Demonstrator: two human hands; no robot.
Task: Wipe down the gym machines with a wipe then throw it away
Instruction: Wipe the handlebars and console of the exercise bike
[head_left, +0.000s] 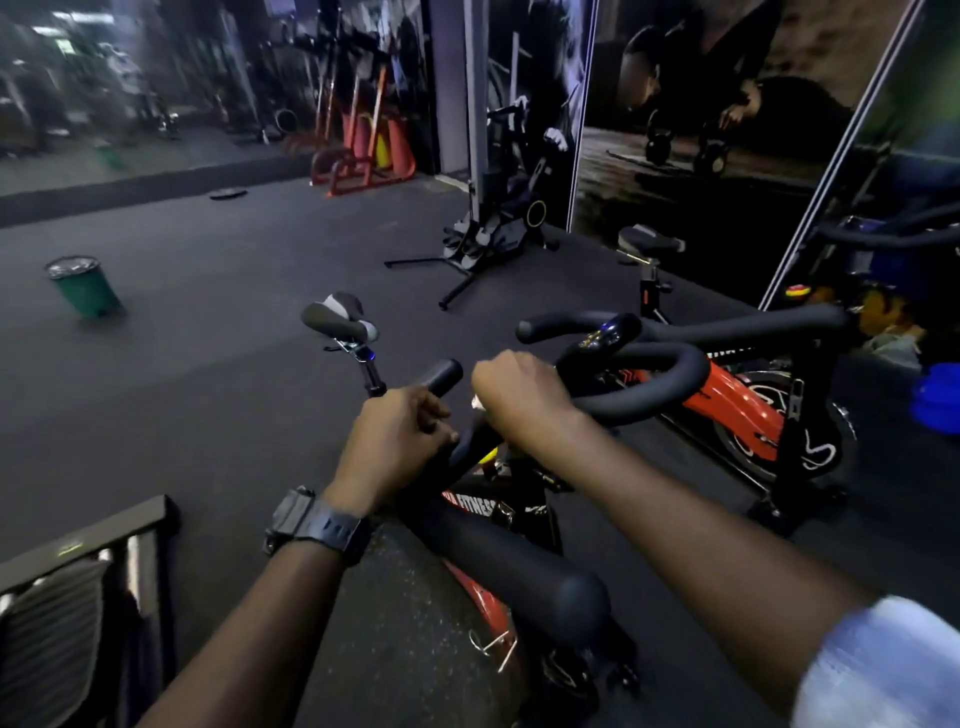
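Head view is showing us leaning over a red and black exercise bike (483, 582), and much of its frame is hiding under our own forearms. Our left hand (395, 441) is curling shut around the black padded handlebar (519, 566), near where one short bar end (441, 375) is sticking up. Our right hand (519, 395) is closing in a fist on the curved part of the same bar, just beside the left, the two hands close but not touching. A small pale scrap is peeking out under the right fist; it is looking like the wipe (475, 401), though most of it is buried in the grip and we cannot tell its shape. A dark watch (317, 525) is sitting on the left wrist, and a pale sleeve (883, 670) is blurring at the lower right edge. A second bike (748, 415) is standing just beyond, its rear cut off by the frame. A green bin (85, 286) is standing well apart on the dark floor (208, 364) to the left. A ribbed machine (67, 623) is being cropped at the lower left, too dim to identify.
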